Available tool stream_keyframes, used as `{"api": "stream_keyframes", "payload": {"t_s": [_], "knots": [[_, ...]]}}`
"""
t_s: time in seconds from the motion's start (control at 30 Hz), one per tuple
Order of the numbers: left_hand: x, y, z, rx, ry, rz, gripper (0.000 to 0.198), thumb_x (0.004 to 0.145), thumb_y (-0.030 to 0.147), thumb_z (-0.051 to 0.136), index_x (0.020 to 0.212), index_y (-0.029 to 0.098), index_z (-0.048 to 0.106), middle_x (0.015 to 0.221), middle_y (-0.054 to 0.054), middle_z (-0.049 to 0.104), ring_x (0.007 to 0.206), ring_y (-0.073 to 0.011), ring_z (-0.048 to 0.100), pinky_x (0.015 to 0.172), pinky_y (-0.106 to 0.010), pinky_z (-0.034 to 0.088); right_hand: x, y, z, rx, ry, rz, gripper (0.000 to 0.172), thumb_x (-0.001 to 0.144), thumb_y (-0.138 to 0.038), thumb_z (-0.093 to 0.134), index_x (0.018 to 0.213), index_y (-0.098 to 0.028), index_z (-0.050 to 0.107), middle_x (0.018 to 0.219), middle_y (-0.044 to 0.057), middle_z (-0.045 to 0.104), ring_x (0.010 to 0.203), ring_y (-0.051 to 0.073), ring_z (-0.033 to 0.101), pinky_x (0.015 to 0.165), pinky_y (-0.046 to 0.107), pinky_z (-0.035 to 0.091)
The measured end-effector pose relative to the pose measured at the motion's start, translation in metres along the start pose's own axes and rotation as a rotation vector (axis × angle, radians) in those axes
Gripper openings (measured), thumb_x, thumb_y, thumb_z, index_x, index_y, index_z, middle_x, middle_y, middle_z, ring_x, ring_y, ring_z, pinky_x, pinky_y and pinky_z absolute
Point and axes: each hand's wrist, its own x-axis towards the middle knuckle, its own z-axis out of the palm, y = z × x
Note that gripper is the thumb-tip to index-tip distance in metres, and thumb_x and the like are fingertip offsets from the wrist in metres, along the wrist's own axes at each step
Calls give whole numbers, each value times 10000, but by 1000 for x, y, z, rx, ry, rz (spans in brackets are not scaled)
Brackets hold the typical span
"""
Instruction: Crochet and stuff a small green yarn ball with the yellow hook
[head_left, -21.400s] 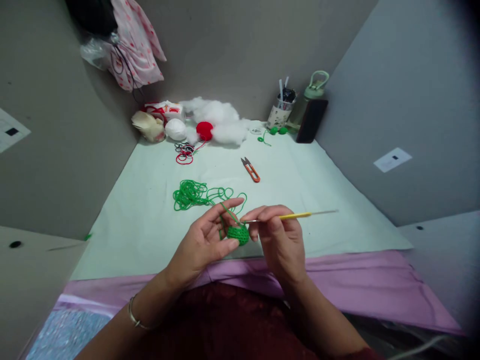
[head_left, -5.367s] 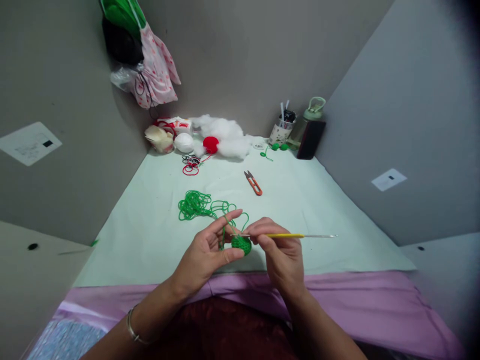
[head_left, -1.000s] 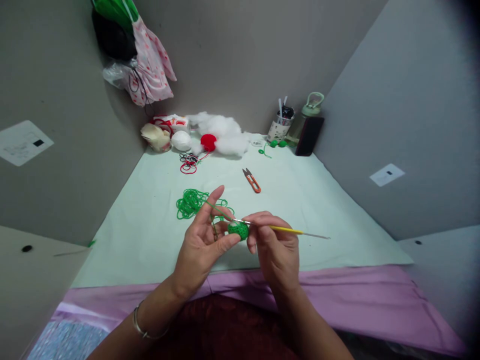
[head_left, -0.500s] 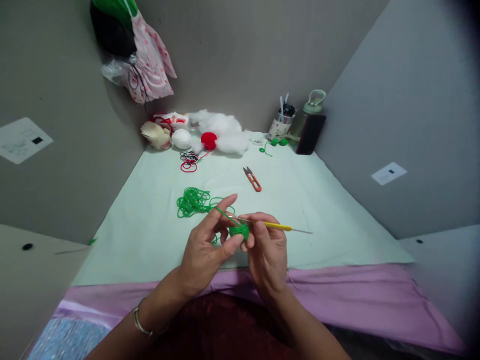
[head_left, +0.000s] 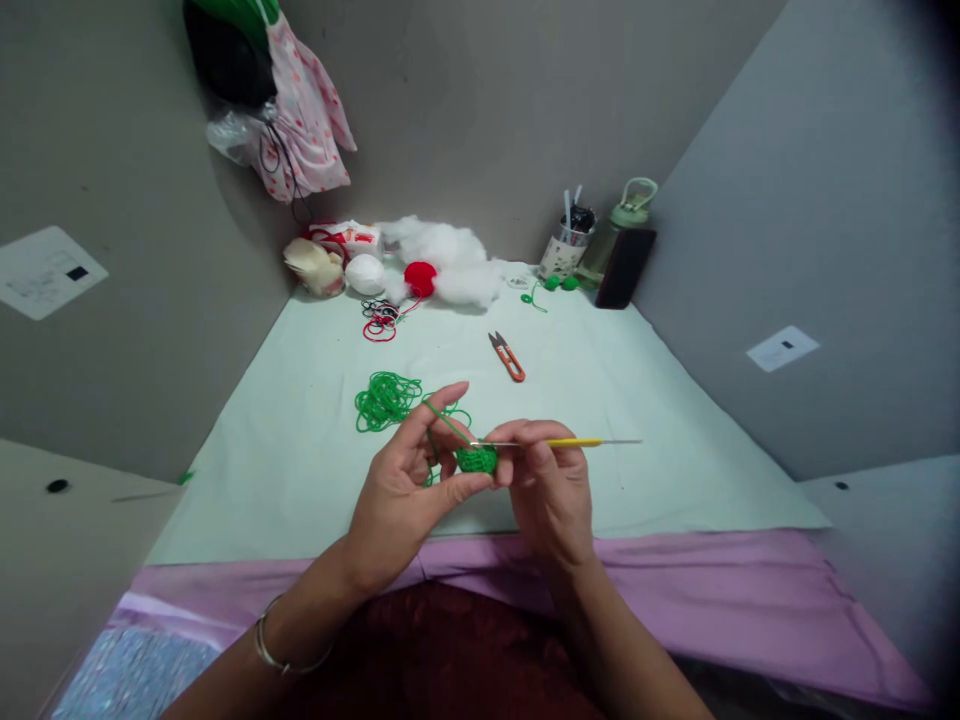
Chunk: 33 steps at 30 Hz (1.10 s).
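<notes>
Between thumb and fingers, my left hand pinches a small, cup-like green crochet piece. Green yarn runs taut from its raised index finger down to the piece. My right hand grips a crochet hook by its yellow handle. The hook lies almost level, its metal tip at the upper edge of the crochet piece. Fingertips of my right hand are close by the piece's right side; whether they touch it I cannot tell. A loose heap of green yarn rests on the cloth beyond my left hand.
Orange thread snips lie beyond my hands. Along the back stand a red yarn ball, white stuffing, a white ball, a pen cup, a green bottle and a dark phone. Grey partitions enclose the table.
My right hand has moved a little to the right with the hook, which now lies more level. The crochet piece stays pinched in my left hand.
</notes>
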Motion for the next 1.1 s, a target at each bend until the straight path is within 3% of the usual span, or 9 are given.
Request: {"api": "stream_keyframes", "payload": {"t_s": [0.4, 0.7, 0.87, 0.97, 1.1], "knots": [[3, 8, -2, 146, -115, -47, 689, 800, 218, 893, 1441, 271, 647, 904, 8, 681, 772, -122, 561, 673, -253, 437, 11, -17, -34, -146, -308, -73, 124, 1013, -285, 691, 1013, -270, 814, 983, 50, 841, 688, 162, 763, 699, 363, 662], [3, 3, -3, 245, -134, 4, 667, 806, 188, 865, 1436, 258, 657, 907, 2, 712, 762, -126, 558, 658, -269, 417, 16, -38, -43, -391, -428, -96, 170, 1030, -294, 659, 1029, -242, 821, 983, 69, 841, 786, 188, 781, 751, 376, 670], [4, 2, -4, 303, -143, 41, 667, 800, 137, 837, 1436, 248, 670, 902, -9, 731, 760, -139, 555, 652, -283, 415, 21, -51, -41, -535, -560, -127, 198, 1046, -242, 627, 1069, -241, 823, 987, 67, 836, 880, 193, 787, 801, 369, 663], [5, 3, -3, 314, -129, 35, 668, 789, 153, 847, 1429, 240, 680, 877, -6, 720, 711, -132, 512, 630, -283, 409, 20, -48, -38, -572, -581, -193, 204, 1047, -229, 624, 1093, -264, 820, 959, 53, 838, 890, 197, 792, 796, 373, 667], [5, 5, -1, 311, -65, -1, 670, 779, 187, 867, 1421, 250, 684, 859, 10, 692, 668, -110, 476, 615, -263, 414, 7, -33, -37, -610, -509, -405, 320, 1037, -164, 614, 1254, -335, 774, 1044, 44, 849, 975, 220, 809, 775, 384, 676]]}}
